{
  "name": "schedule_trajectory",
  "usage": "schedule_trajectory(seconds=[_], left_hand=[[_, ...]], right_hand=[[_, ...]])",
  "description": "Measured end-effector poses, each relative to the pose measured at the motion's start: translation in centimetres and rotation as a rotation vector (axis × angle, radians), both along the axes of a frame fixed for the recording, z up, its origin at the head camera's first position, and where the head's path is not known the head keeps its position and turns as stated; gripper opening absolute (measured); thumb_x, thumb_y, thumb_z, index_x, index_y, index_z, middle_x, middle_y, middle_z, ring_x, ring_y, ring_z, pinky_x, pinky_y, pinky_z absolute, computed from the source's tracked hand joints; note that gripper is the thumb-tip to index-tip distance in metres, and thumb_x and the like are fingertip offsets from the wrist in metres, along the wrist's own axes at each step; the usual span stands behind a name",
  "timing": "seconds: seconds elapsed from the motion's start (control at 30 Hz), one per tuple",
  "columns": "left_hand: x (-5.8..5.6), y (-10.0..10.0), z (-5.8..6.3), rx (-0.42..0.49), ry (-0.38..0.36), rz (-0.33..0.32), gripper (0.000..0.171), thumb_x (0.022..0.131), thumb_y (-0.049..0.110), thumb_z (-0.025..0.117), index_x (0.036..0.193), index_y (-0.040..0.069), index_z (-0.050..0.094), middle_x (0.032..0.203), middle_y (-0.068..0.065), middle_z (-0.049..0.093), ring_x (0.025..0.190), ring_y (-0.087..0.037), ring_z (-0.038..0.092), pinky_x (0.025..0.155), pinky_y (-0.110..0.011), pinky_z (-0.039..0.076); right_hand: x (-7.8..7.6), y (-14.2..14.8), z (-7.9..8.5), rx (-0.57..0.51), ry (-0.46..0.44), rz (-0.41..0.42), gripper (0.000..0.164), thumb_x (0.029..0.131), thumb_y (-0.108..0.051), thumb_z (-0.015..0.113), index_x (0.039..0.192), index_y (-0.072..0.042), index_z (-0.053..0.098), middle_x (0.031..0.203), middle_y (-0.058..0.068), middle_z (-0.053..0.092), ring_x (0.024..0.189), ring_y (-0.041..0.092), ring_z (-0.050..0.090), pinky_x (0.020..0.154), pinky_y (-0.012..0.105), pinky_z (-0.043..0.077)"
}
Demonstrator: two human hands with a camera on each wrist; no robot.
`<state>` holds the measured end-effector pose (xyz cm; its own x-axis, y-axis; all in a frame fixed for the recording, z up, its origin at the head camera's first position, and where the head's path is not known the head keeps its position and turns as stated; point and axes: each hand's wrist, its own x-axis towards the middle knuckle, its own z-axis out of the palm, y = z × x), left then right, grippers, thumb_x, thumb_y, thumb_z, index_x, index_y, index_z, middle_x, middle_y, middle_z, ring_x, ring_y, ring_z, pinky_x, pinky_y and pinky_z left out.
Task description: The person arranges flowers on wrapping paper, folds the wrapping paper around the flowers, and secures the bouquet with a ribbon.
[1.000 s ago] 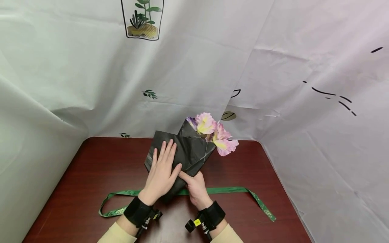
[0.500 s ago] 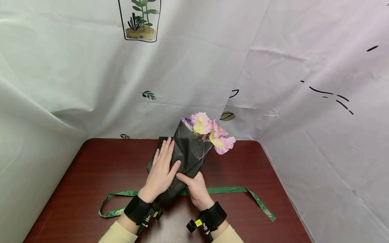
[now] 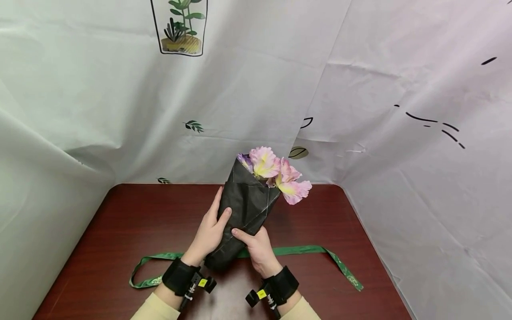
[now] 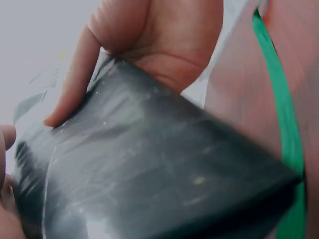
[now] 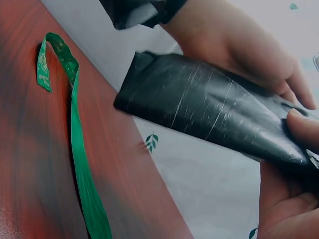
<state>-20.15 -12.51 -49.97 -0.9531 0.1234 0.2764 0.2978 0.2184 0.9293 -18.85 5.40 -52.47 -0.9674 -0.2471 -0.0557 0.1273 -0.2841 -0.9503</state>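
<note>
Bouquet (image 3: 250, 200) is mid-table, slanting w/ pink flowers (image 3: 294, 191) at far right & closed end at near left; can't tell if it touches the table (image 3: 332, 226). Green ribbon (image 3: 300, 250) runs beneath it. R hand (image 3: 260, 249) grips the lower right side, thumb on front; L hand (image 3: 210, 229) clasps the left side, thumb on front, other fingers mostly hidden. To do this well, prob. keep R thumb firm so the overlap can't slip, & draw the black paper (image 3: 239, 209) snug w/ L, pressing evenly; too hard might crease it or bruise petals. Vs. 0.5 s ago: L palm lay flat on front w/ a flap jutting left; now flap's out of sight & L fingers are at the edge. R hand approx. unchanged.
</note>
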Motion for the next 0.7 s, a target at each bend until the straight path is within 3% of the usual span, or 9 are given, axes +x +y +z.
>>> schedule_trajectory(seconds=[0.07,0.17,0.3,0.47,0.57,0.7], left_hand=[[0.2,-0.4,-0.3,0.073,-0.069,-0.063,0.071,0.122,0.032,0.049,0.181,0.023,0.010,0.187,-0.007,0.013,0.170,-0.034,0.019,0.132,-0.062,0.027],[0.4,-1.0,-0.8,0.221,-0.156,-0.185,0.069,0.123,0.030,0.048,0.181,0.029,0.012,0.187,-0.001,0.012,0.169,-0.026,0.022,0.129,-0.047,0.038],[0.9,-1.5,-1.3,0.413,-0.246,-0.354,0.069,0.122,0.020,0.047,0.181,0.030,0.012,0.186,-0.004,0.017,0.158,-0.017,0.044,0.115,-0.031,0.053],[1.6,-1.8,-1.9,0.545,-0.266,-0.482,0.072,0.120,0.007,0.048,0.181,0.016,0.011,0.176,-0.018,0.038,0.142,-0.017,0.063,0.109,-0.034,0.058],[2.0,-2.0,-2.3,0.615,-0.266,-0.524,0.074,0.117,-0.001,0.048,0.180,0.009,0.010,0.169,-0.013,0.050,0.140,-0.018,0.065,0.107,-0.034,0.059],[2.1,-2.1,-2.8,0.723,-0.271,-0.585,0.079,0.114,-0.010,0.046,0.180,0.007,0.006,0.168,-0.009,0.051,0.143,-0.020,0.063,0.109,-0.035,0.058]], right_hand=[[0.1,-0.1,0.1,-0.001,-0.004,-0.012,0.049,0.102,-0.009,0.082,0.147,0.001,0.067,0.136,0.008,0.075,0.121,0.019,0.074,0.106,0.034,0.059],[0.3,-0.4,0.3,-0.013,-0.017,-0.021,0.050,0.102,-0.009,0.082,0.148,0.001,0.064,0.136,0.008,0.074,0.121,0.020,0.074,0.105,0.035,0.059],[0.2,-0.4,0.4,-0.040,-0.039,-0.040,0.048,0.102,-0.007,0.081,0.145,0.002,0.064,0.131,0.007,0.074,0.115,0.021,0.075,0.100,0.035,0.062],[0.0,-0.3,0.5,-0.040,-0.029,-0.050,0.047,0.101,-0.007,0.081,0.144,0.002,0.064,0.128,0.008,0.074,0.112,0.022,0.075,0.096,0.034,0.063],[-0.1,-0.3,0.5,-0.014,0.003,-0.046,0.050,0.102,-0.009,0.081,0.147,0.000,0.063,0.132,0.008,0.072,0.116,0.022,0.073,0.098,0.034,0.062],[-0.1,-0.4,0.8,0.042,0.042,-0.075,0.052,0.101,-0.009,0.082,0.149,-0.001,0.062,0.133,0.009,0.071,0.118,0.023,0.072,0.100,0.033,0.060]])
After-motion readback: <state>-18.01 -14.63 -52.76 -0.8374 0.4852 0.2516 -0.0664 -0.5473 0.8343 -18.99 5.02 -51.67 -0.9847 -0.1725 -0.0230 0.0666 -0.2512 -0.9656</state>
